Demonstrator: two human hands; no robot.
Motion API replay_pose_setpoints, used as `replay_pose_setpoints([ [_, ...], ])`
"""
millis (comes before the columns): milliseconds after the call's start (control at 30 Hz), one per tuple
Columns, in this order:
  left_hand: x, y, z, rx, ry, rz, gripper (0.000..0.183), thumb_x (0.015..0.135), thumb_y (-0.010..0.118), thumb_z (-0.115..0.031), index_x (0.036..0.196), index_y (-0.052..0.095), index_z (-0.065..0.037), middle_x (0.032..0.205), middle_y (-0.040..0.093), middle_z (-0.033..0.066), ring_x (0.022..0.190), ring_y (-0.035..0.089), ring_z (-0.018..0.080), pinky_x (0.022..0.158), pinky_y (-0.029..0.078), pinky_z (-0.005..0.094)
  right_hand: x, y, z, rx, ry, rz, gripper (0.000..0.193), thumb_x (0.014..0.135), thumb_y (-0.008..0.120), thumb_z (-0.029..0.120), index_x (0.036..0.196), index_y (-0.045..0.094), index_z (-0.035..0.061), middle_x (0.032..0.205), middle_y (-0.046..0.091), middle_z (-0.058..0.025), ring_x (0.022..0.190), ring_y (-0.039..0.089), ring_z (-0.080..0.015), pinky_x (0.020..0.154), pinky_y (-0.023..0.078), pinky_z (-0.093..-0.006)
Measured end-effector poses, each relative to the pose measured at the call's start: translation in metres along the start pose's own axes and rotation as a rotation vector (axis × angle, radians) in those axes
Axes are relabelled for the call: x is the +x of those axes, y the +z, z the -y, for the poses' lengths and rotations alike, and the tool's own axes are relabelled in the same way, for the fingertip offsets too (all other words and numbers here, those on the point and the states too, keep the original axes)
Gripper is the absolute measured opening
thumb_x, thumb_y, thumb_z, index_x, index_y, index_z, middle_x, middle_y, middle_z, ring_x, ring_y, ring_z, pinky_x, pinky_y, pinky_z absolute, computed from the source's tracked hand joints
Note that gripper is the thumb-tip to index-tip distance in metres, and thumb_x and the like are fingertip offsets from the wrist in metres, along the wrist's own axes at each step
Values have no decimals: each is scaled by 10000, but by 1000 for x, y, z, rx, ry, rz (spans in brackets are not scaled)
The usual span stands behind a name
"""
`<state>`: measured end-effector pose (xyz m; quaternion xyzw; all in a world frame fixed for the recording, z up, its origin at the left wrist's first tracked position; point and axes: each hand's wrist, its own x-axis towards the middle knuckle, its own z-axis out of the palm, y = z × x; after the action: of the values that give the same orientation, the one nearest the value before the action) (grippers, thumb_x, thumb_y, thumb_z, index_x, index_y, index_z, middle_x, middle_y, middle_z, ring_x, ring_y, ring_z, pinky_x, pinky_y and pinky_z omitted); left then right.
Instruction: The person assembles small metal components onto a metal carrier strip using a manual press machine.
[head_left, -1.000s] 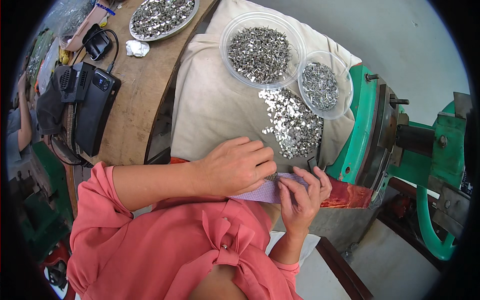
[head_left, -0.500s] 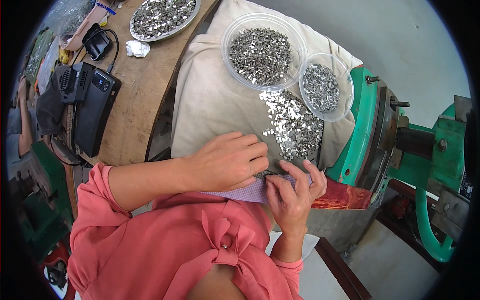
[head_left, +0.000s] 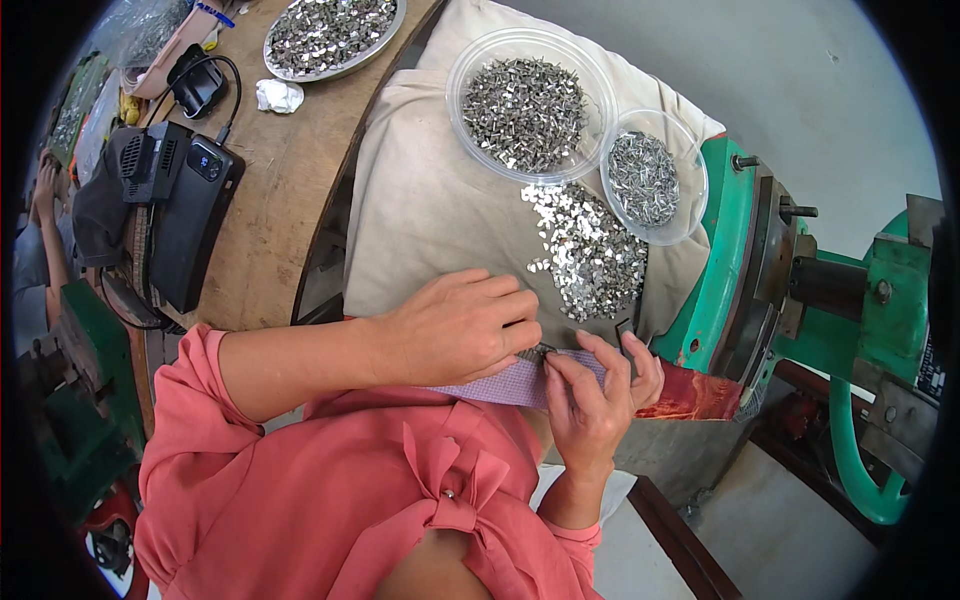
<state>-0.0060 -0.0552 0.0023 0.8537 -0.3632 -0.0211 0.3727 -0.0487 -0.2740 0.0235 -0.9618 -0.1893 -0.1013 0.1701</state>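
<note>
My left hand (head_left: 465, 325) is closed, its fingers curled down over the near edge of the cloth; what they hold is hidden. My right hand (head_left: 590, 395) faces it, thumb and forefinger pinched on a small dark metal piece (head_left: 541, 350) beside the left fingertips. Its exact kind is too small to make out. A thin dark strip (head_left: 622, 330) shows between the other right fingers. Under both hands lies a lilac checked cloth (head_left: 500, 384). Just beyond them a loose heap of small shiny metal pieces (head_left: 590, 260) is spread on the beige cloth (head_left: 430, 200).
A large clear tub (head_left: 456, 125) of metal pieces and a smaller clear tub (head_left: 694, 200) of thin pins stand beyond the heap. Green machinery (head_left: 715, 210) borders the right. On the wooden table (head_left: 265, 220) lie a black power bank (head_left: 195, 225) and a metal dish (head_left: 340, 70). Another person's arm (head_left: 50, 220) shows far left.
My right hand has shifted slightly right, its fingers more raised, and the thin dark strip now shows between them. The left hand stays nearly in place. The other person's hand has moved slightly.
</note>
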Motion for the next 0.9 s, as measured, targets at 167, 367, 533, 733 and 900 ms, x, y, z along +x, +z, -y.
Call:
replay_pose_setpoints([
  [167, 0, -1, 0, -14, -19, 16, 252, 760, 754, -227, 927, 608, -108, 941, 552, 21, 885, 555, 221, 756, 448, 359, -7, 1, -4, 27, 10, -42, 145, 725, 810, 181, 850, 755, 226, 1122, 670, 55, 1223, 481, -267, 1066, 255, -477],
  [367, 0, -8, 1, -12, -30, 22, 271, 758, 758, -232, 945, 616, -98, 940, 552, 24, 888, 558, 229, 760, 455, 367, -5, 3, 0, 58, -9, -41, 167, 727, 812, 168, 878, 768, 223, 1103, 675, 43, 1221, 483, -265, 1061, 265, -470],
  [533, -11, -16, 0, 21, -87, -17, 259, 752, 764, -189, 945, 625, -84, 945, 575, 26, 864, 591, 226, 738, 492, 356, -8, 1, -4, 75, 8, -75, 166, 739, 812, 155, 893, 771, 198, 1083, 681, 32, 1200, 488, -269, 1041, 296, -454],
  [733, -21, -15, -3, 91, -93, -96, 131, 782, 705, -159, 876, 634, -102, 904, 568, -1, 867, 597, 186, 742, 511, 320, -16, 5, -4, 120, 18, -97, 179, 731, 820, 144, 900, 773, 182, 1059, 686, 21, 1182, 492, -270, 1014, 323, -453],
  [900, -24, -12, -2, 117, -53, -92, 75, 791, 683, -151, 844, 647, -112, 906, 579, -14, 863, 596, 170, 738, 511, 312, -13, 6, -2, 127, 5, -119, 184, 720, 825, 134, 889, 769, 181, 1058, 686, 22, 1179, 490, -270, 1008, 325, -456],
])
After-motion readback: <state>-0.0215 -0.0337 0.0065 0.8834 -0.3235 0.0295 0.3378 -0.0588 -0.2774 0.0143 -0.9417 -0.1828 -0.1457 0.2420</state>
